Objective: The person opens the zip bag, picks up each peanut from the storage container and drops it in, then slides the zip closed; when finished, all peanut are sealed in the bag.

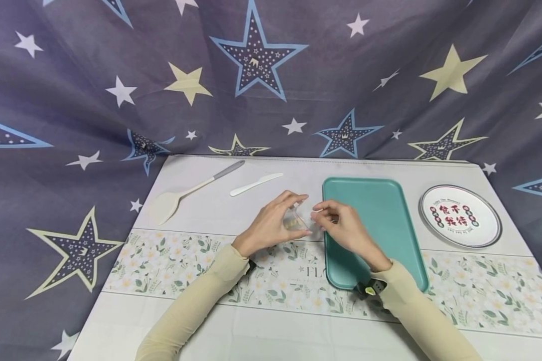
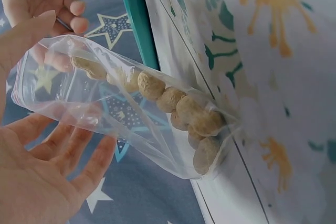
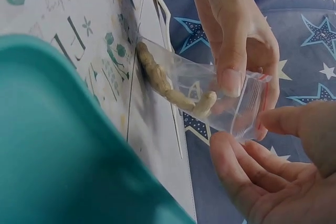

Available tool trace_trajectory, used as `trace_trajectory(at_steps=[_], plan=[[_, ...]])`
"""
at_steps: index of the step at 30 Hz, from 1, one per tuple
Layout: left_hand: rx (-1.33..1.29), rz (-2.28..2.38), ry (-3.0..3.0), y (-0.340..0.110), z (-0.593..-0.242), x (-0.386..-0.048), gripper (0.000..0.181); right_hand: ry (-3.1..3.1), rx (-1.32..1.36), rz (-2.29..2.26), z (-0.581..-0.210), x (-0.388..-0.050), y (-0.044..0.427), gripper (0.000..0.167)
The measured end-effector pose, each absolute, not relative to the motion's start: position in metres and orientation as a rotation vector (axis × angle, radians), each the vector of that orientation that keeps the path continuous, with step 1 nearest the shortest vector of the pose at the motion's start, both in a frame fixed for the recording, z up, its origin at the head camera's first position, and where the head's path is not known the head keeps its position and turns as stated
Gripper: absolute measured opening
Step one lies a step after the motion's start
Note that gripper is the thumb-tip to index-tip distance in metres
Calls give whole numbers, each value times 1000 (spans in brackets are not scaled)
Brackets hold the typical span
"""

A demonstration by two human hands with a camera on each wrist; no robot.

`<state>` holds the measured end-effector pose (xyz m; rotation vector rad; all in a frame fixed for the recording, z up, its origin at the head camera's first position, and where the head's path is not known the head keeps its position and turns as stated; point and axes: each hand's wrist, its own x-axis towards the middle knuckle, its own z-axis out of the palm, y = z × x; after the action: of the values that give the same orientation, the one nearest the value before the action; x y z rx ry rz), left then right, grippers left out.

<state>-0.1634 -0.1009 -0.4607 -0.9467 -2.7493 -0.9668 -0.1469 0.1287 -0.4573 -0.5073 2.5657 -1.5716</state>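
Note:
A clear zip bag [image 2: 123, 108] with a red strip along its mouth is held upright between the two hands. Several peanuts in their shells [image 2: 202, 116] lie at its bottom, close to the tabletop. My left hand [image 1: 273, 223] grips the bag, its thumb on one face and fingers round the other side, as the right wrist view shows. My right hand [image 1: 343, 225] is at the bag's mouth, thumb by the red strip [image 3: 263, 100] and fingertips on the lower edge. It appears to pinch the plastic there. In the head view the bag is mostly hidden by the left hand.
A teal tray [image 1: 388, 215] lies under the right forearm. Right of it stands a white plate [image 1: 451, 235] with red lettering. At the back left lie a cream ladle-like spoon with a grey handle [image 1: 228, 170] and a white plastic knife [image 1: 255, 184]. A star-patterned curtain [image 1: 271, 120] hangs behind.

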Motion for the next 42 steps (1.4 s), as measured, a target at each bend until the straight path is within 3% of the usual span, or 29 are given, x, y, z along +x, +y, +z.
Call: trace_trajectory(at_steps=[19, 29, 33, 39, 42], plan=[[-925, -925, -2727, -97, -461, -161, 110, 2557, -467, -1617, -447, -144, 115, 38], [-913, -924, -2735, -96, -460, -161, 118, 2481, -460, -1708, -447, -150, 114, 28], [-902, -992, -2741, -99, -459, -161, 105, 2483, -458, -1687, -448, -153, 117, 26], [-903, -1110, -2709, -102, -458, -164, 62, 2489, -467, -1682, -449, -158, 121, 22], [-898, -1172, -2683, -103, -457, -165, 51, 2514, -474, -1649, -450, -162, 124, 20]])
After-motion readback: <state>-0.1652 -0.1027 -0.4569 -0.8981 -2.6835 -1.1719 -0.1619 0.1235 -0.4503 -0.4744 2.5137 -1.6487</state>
